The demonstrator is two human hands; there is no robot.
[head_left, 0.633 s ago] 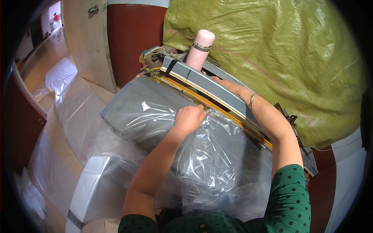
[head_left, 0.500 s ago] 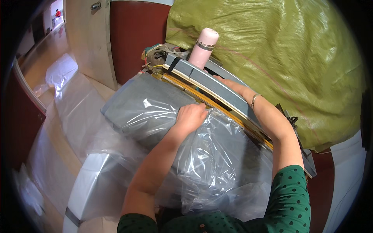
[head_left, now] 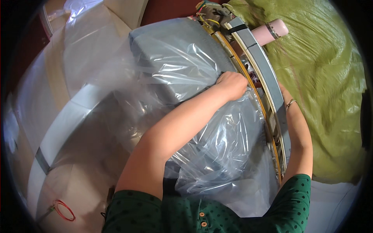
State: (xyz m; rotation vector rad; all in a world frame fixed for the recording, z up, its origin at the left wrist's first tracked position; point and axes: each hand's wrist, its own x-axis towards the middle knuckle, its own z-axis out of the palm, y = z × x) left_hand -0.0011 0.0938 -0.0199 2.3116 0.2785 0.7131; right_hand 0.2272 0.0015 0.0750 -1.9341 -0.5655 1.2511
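Clear plastic film lies in shiny folds over a grey surface. At the edge of this film, beside a long sealing machine, my left hand is closed in a fist and pinches the film. The machine has a lower strip with an orange-yellow edge and a raised grey bar with a black band round its far end; a gap shows between them. My right hand reaches behind the bar, a bracelet on its wrist. The bar hides its fingers.
A pink bottle leans behind the bar. Yellow-green woven sheeting covers something bulky on the right. Wires cluster at the machine's far end. More clear film spreads leftward, past a white curved panel. A red wire loop lies at lower left.
The view has turned, so the machine now runs more steeply and sits further right. My left hand stays closed on the film by the strip; my right hand is now more hidden behind the bar.
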